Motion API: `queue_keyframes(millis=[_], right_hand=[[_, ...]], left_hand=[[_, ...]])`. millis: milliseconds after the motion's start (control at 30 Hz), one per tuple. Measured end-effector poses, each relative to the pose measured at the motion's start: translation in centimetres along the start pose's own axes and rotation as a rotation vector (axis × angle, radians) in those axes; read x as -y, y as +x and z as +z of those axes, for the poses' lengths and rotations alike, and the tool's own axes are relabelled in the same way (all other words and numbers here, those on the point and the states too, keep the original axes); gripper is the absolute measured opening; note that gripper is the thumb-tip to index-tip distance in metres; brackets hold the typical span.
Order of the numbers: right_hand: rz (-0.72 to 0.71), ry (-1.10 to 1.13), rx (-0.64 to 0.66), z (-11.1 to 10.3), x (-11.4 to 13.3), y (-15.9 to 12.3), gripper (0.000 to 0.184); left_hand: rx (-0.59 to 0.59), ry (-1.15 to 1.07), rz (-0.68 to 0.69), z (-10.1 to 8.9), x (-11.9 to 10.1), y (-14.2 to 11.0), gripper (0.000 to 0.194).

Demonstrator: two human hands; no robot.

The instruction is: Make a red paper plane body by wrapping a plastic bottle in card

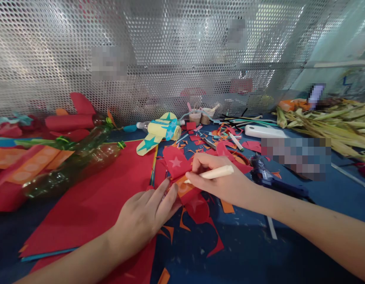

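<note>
My right hand (pixel 226 184) grips a white marker (pixel 220 172), its tip on an orange paper band (pixel 187 190) that shows a light ring mark. The band is part of a red paper plane (pixel 174 165), which has rounded wings with a pale star on each. My left hand (pixel 145 213) is closed around the plane's near left end, its fingertips partly hidden. Part of the plane's body lies behind my right hand. Red and orange paper scraps (pixel 215 238) are scattered beside the plane.
Left lie a stack of red paper sheets (pixel 90 205) and green plastic bottles (pixel 79 169). A yellow plane with teal stars (pixel 159 132) lies beyond. On the right are a dark glue gun (pixel 271 179), a white case (pixel 267 131) and dry husks (pixel 327 122). Perforated metal (pixel 170 59) rises behind.
</note>
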State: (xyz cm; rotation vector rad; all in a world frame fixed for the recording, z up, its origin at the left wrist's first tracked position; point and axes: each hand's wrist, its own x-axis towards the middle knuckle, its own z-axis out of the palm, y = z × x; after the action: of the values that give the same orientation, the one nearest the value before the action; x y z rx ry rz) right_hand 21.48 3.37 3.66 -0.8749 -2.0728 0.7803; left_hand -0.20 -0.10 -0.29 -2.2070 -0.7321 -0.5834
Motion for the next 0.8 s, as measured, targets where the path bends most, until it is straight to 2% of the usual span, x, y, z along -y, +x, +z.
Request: queue_keyframes(millis=[133,800], right_hand=[[0.046,0.045,0.021,0.05,-0.30,-0.12,0.021],[0.032,0.061,0.003,0.22,-0.46,0.02,0.021]], left_hand=[[0.015,-0.004,0.003,0.01,0.00,-0.02,0.021],[0.024,0.001,-0.005,0.12,-0.08,-0.38,0.021]])
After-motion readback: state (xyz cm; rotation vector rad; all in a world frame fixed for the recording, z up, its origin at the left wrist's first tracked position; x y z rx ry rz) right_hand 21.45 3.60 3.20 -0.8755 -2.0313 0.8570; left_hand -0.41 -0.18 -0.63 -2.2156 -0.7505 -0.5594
